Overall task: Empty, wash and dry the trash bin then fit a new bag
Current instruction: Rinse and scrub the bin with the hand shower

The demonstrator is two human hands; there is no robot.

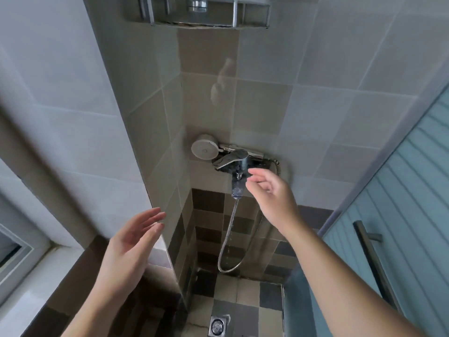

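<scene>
Nearest to us, our left hand (pixel 132 242) floats in mid-air by the tiled wall corner (pixel 155 190), fingers straight and loosely spread, holding nothing. Our right hand (pixel 269 190) reaches further in, its fingers relaxed and slightly bent, also empty; its fingertips (pixel 252 171) sit just beside the tap's spout, and we cannot tell whether they touch it. The two hands are well apart.

Below and between our arms, the checkered floor shows a round metal drain (pixel 218 326). Drops of water fall beside the metal shower hose (pixel 227 242), which loops down from the tap and back up behind our right wrist.

Further on, the chrome mixer tap (pixel 232 159) is fixed to the wall, with a white shower head (pixel 204 150) resting just to its left. On our right stands a blue ribbed door with a bar handle (pixel 371 254). Highest and farthest hangs a metal corner shelf (pixel 201 13).

The trash bin does not appear anywhere in our view, so we cannot place it relative to either hand.
</scene>
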